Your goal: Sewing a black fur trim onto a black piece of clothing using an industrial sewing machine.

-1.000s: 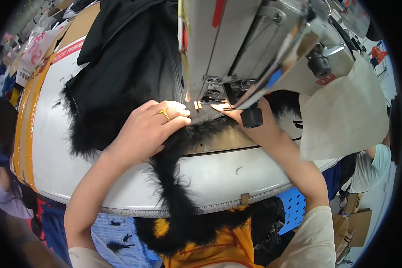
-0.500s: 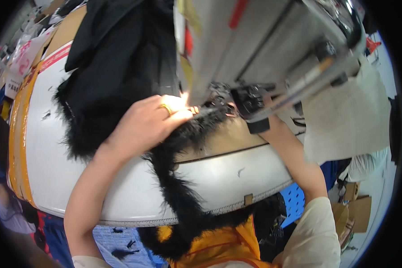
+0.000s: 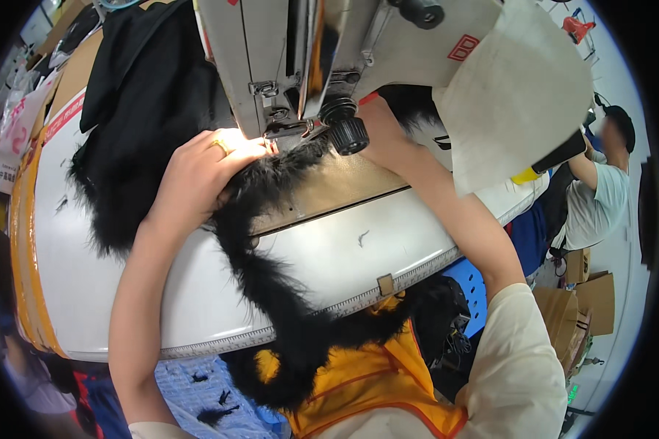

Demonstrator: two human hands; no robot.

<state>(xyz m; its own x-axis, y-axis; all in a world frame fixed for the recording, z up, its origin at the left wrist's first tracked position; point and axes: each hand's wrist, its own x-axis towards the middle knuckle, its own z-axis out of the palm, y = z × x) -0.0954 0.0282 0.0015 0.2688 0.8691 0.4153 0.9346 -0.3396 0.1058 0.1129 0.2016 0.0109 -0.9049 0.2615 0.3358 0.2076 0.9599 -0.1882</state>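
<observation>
Black fluffy trim (image 3: 267, 183) runs under the needle area of a sewing machine (image 3: 260, 66), then hangs over the table's front edge onto an orange apron (image 3: 366, 373). My left hand (image 3: 205, 164), with a ring on one finger, pinches the trim just left of the lit presser foot (image 3: 274, 143). Black fabric (image 3: 150, 95) with a fluffy border spreads beyond that hand. My right hand (image 3: 381, 132) reaches around behind the machine head, beside more black fluffy material (image 3: 421, 117); its fingers are hidden there.
A white curved table (image 3: 329, 249) has a measuring tape (image 3: 344, 304) along its front edge. A pale cloth sheet (image 3: 520, 95) hangs right of the machine. Cardboard boxes (image 3: 575, 307) stand at right, near another seated person (image 3: 600, 183). Blue plastic (image 3: 198, 395) lies below the table.
The view has shifted, so the machine and hands appear farther left and the other person now shows at right. My left hand stays at the trim by the needle.
</observation>
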